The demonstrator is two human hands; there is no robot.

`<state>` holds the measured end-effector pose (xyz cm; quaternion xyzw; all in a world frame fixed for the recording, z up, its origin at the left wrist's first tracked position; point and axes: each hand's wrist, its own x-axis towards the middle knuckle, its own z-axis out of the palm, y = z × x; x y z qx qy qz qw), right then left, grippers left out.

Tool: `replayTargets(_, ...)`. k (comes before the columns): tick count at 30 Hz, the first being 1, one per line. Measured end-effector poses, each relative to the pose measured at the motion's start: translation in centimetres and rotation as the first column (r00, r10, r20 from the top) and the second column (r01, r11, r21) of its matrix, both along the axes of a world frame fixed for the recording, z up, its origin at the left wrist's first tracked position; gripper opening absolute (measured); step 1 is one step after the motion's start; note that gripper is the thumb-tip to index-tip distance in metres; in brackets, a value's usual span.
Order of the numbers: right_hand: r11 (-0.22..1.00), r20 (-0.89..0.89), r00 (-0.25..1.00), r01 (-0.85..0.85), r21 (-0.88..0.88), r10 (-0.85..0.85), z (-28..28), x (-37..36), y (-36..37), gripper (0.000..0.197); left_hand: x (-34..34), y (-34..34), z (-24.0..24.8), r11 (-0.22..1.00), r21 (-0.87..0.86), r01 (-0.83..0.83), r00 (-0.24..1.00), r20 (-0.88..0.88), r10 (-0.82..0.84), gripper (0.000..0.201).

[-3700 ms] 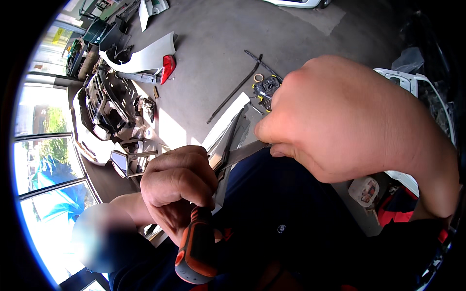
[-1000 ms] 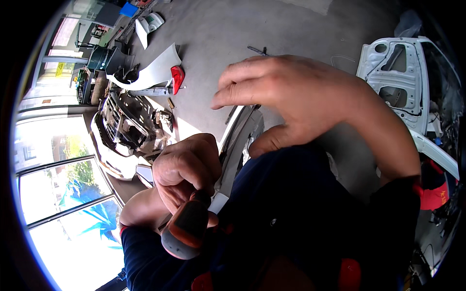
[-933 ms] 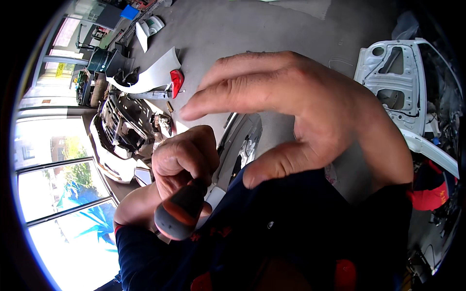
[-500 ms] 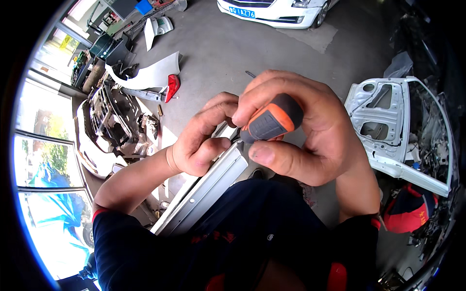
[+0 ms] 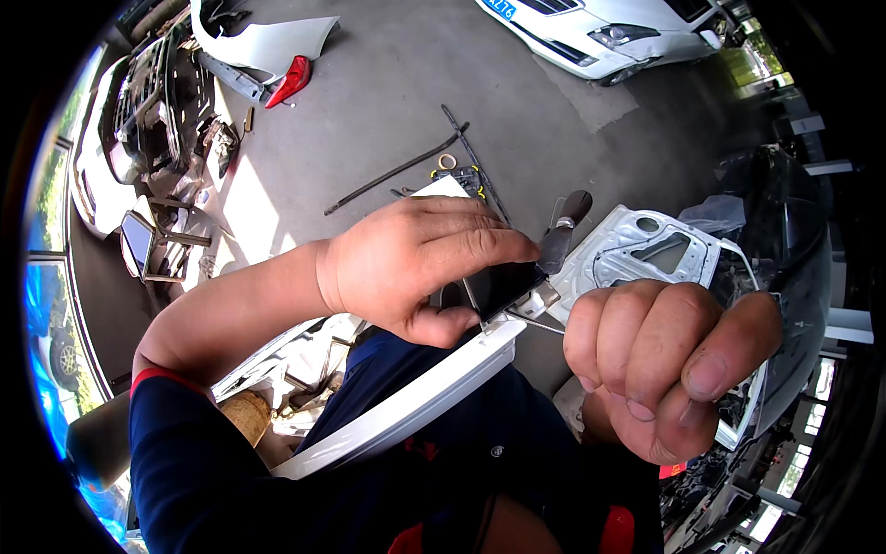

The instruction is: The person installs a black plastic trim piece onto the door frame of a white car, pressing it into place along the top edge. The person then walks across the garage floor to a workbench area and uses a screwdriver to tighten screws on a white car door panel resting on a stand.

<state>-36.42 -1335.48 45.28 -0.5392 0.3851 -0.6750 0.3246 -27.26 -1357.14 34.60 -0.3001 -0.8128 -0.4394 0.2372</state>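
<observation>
The left hand (image 5: pixel 420 263) grips a small dark rectangular panel (image 5: pixel 503 286), fingers curled over its top edge and the thumb pressed beneath, at the upper end of a long white trim piece (image 5: pixel 406 402) that slants across the person's lap. The right hand (image 5: pixel 660 365) is clenched into a fist just to the right of the panel, around a thin metal shaft (image 5: pixel 535 323) whose tip meets the panel's lower corner; the handle is hidden inside the fist. Behind the hands, on the grey concrete floor (image 5: pixel 388 111), a bare white car door shell (image 5: pixel 646 254) lies flat. A black rod (image 5: pixel 392 173) rests further off, and a white car (image 5: pixel 600 32) stands at the floor's far edge.
</observation>
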Motion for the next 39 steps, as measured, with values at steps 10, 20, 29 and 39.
replayTargets(10, 1.0, -0.047, 0.999, -0.013, -0.02, 0.012, 0.3, -0.4, -0.5, 0.019, 0.1, 1.7, -2.0, 0.995, 0.015, -0.1, 0.974, -0.202, 0.1, 0.045)
replayTargets(20, 0.998, -0.084, 0.996, -0.009, 0.065, 0.015, 1.5, 0.0, -0.6, 0.018, -0.8, 2.5, -3.1, 0.99, 0.127, -0.058, 0.986, -0.151, 0.077, 0.057)
replayTargets(29, 0.997, -0.101, 0.995, 0.006, 0.078, 0.002, 2.1, 0.0, -1.1, 0.016, -1.2, 3.2, -4.2, 0.98, 0.186, -0.065, 0.983, -0.155, 0.094, 0.056)
replayTargets(39, 0.942, -0.002, 0.981, 0.187, -0.279, -0.195, 6.0, 1.4, 1.3, 0.024, -1.5, 2.8, -4.3, 0.988, 0.14, -0.069, 0.978, -0.188, 0.095, 0.066)
